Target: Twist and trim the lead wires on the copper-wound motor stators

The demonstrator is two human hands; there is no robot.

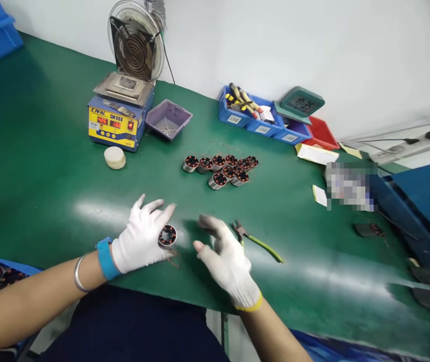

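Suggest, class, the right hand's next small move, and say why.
Probably bring the right hand over to pinch the copper wires beside the motor stator: the left hand holds the motor stator, the copper wires trail loose, and the right hand is open, apparently empty.

Nine coil-wound cylinders stand clustered on the table, plus one cylinder at the left hand. Toward the table's far edge are three small blue bins, one red bin, one clock, one purple tray and one heating unit; nearer its front edge, one pair of pliers.
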